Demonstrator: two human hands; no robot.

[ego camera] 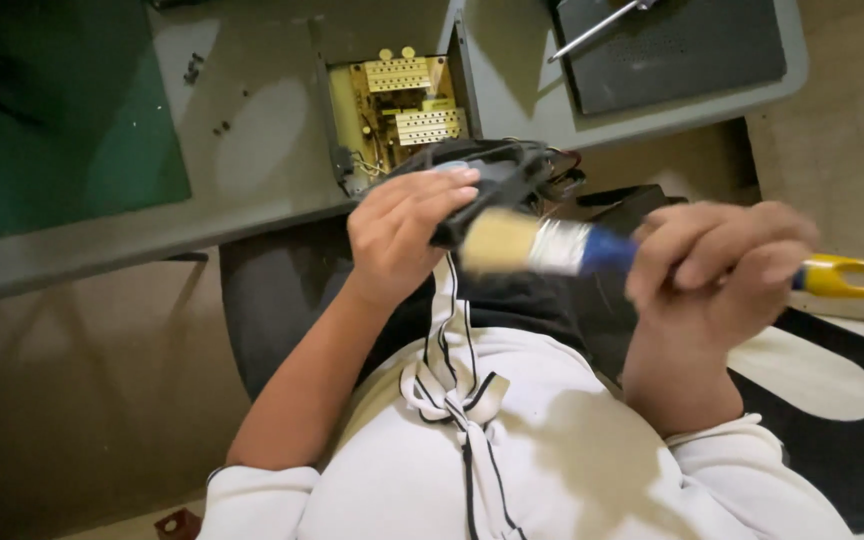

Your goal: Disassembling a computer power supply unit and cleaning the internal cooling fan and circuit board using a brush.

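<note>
- Two things are being held above the lap: a black fan part, with thin wires trailing from it, and a paintbrush.
- The left hand is closing its grip around the black part, fingers wrapping over its top edge and holding it just off the near edge of the surface.
- The right hand is clamping its grip firmly on the paintbrush, around the blue neck, with the yellow handle sticking out beyond the hand.
- The pale bristles are pointing at the black part, just beside the left fingers, so brushing is judged to be under way rather than finished.
- Just beyond the left grip, an opened metal case is showing a yellowish circuit board and sitting on the grey surface.
</note>
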